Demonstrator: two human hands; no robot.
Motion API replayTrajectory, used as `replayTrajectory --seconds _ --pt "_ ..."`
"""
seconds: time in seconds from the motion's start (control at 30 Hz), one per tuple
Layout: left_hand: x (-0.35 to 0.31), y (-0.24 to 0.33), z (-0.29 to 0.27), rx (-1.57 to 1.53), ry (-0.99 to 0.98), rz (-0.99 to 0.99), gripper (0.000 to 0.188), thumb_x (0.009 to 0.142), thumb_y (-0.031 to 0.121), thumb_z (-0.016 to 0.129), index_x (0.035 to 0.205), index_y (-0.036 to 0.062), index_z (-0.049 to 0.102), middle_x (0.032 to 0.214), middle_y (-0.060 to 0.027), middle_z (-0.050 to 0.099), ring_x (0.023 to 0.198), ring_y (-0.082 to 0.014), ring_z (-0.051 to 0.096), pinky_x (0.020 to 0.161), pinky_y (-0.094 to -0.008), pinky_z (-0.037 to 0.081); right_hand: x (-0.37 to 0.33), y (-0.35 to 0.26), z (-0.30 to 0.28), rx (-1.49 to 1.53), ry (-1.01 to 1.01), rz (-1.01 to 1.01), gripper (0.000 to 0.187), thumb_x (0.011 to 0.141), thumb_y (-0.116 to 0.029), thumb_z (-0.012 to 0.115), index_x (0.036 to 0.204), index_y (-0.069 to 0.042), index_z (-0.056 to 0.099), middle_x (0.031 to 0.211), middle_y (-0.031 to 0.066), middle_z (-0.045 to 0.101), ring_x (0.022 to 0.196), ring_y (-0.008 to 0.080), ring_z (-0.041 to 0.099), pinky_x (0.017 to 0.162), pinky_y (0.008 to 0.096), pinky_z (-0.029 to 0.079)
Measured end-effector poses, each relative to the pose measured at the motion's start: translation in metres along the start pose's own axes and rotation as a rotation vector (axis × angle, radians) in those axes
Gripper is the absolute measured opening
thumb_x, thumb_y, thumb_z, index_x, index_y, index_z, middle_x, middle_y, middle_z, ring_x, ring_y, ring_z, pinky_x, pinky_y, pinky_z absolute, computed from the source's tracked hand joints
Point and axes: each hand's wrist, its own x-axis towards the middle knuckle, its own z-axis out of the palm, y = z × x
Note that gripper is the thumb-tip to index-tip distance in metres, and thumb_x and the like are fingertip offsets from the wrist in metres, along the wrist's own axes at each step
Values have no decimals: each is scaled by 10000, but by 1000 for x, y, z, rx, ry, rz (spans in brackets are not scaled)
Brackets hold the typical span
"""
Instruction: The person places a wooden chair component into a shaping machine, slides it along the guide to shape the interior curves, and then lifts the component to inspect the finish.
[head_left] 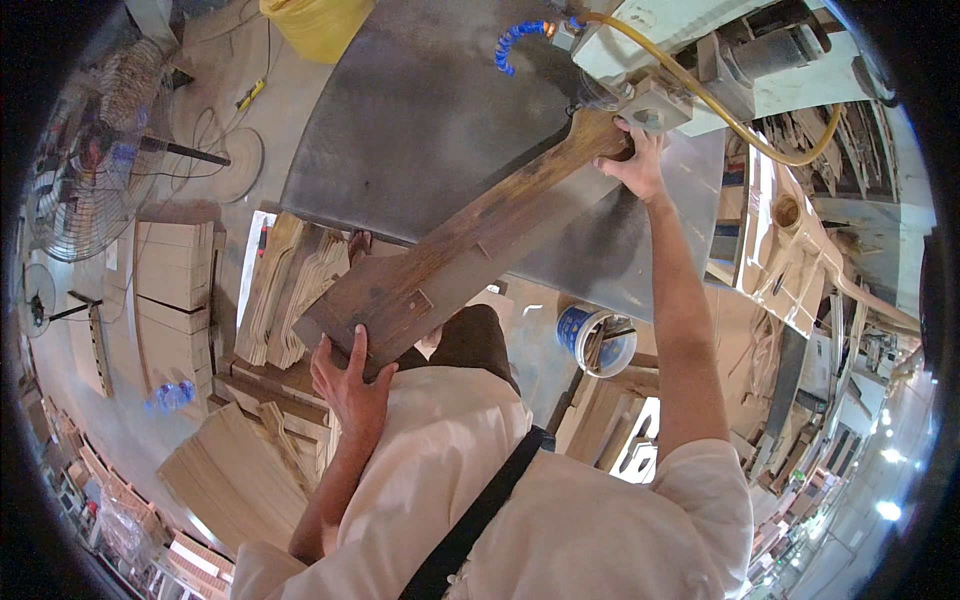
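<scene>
A long, dark brown wooden board (430,252) lies slantwise over the dark metal machine table (400,130), its wide near end reaching past the edge toward my body. Small rectangular marks show on its face, possibly slots or little blocks. My left hand (356,392) grips the wide near end, fingers spread over the corner. At the narrow far end, my right hand (638,170) holds the board with thumb and fingers around the edge. That end sits right by the machine head (655,105); whether the cutting part touches the wood is hidden.
A blue jointed hose (518,42) and a yellow hose (745,122) hang around the machine. Below the table stands a bucket (612,348) with tools. Curved wooden pieces (268,290) are stacked at left, near a floor fan (85,200). A yellow sack (318,25) is at the back.
</scene>
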Motion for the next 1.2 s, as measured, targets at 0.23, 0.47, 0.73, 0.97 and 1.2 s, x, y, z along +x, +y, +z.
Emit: replayTrajectory --seconds 0.23,0.47,0.73,0.97,1.2 --pt "0 5 -6 -15 -44 2 862 630 198 908 1416 293 567 1432 -242 366 1321 -448 357 1093 -567 308 6 -2 -2 14 -27 25 814 535 -351 889 1262 -80 643 1218 176 620 1243 372 472 1131 461 305" --pt "3 6 -6 -22 -67 36 867 630 158 905 1425 259 573 1387 -237 397 1306 -435 381 1087 -546 336 12 23 6 86 -4 -25 674 625 -274 880 1204 -10 660 1103 126 684 1066 237 623 974 382 466" --pt "9 13 -4 -18 -72 46 856 642 178 905 1427 238 571 1390 -233 388 1301 -432 383 1074 -560 338 22 37 12 288 -190 155 505 694 -243 868 1085 15 676 953 54 705 877 147 639 846 319 514" --pt "21 23 -3 4 -58 39 879 639 259 916 1440 239 556 1409 -256 382 1303 -453 378 1062 -579 334 29 11 -6 506 -314 413 491 675 -181 887 1098 -36 684 1061 59 688 1048 192 629 911 364 517" --pt "48 32 9 37 19 43 877 654 346 901 1444 259 532 1455 -285 356 1320 -475 367 1045 -601 321 38 83 24 583 -623 339 758 840 -533 724 1331 28 587 1373 110 585 1290 222 513 1100 357 361"
